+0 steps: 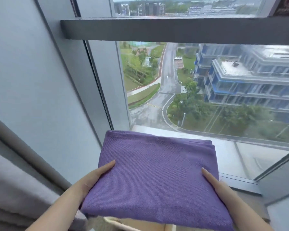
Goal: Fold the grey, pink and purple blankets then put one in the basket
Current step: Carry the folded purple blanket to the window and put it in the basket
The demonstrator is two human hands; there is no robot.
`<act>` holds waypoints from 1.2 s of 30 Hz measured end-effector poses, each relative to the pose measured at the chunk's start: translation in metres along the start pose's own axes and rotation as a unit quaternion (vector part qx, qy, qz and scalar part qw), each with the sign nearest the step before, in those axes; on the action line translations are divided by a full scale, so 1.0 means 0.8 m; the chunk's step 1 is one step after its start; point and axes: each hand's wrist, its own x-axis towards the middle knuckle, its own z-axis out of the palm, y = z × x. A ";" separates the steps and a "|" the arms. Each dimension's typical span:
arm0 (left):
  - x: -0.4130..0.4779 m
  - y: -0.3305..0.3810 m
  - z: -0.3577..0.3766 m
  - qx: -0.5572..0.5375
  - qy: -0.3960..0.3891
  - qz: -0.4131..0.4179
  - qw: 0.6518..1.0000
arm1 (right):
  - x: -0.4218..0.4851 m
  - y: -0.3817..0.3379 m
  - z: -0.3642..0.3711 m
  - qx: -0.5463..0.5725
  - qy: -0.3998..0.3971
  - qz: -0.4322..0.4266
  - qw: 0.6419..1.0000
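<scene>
Thumbs: the left thumb (107,166) and right thumb (209,176) lie straight on top of the cloth. The other fingers are hidden beneath it.
Hands: the left hand (90,180) and right hand (222,187) clamp opposite sides of the purple blanket (157,172), carrying it level in the air.
Blanket shape: a neat, thick rectangle, with stacked layers showing at its far right corner.
Container: only a pale rim shows directly below the blanket's near edge, probably the basket (114,220). Its contents cannot be seen.
Progress: the purple folding looks finished, and lowering it into the basket seems next. No pink blanket is in view.
Surroundings: grey fabric (15,189) at left, curtain or blanket unclear; a tall window (207,80) stands ahead.
</scene>
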 end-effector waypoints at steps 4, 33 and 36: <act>0.119 0.008 -0.061 0.052 -0.036 -0.054 0.997 | 0.050 0.054 0.055 0.090 0.041 0.013 0.995; 0.457 -0.282 -0.243 0.167 0.066 -0.041 0.983 | 0.295 0.346 0.269 0.064 0.155 0.023 0.986; 0.484 -0.302 -0.245 0.192 0.082 -0.075 0.975 | 0.320 0.367 0.286 0.057 0.159 0.040 0.985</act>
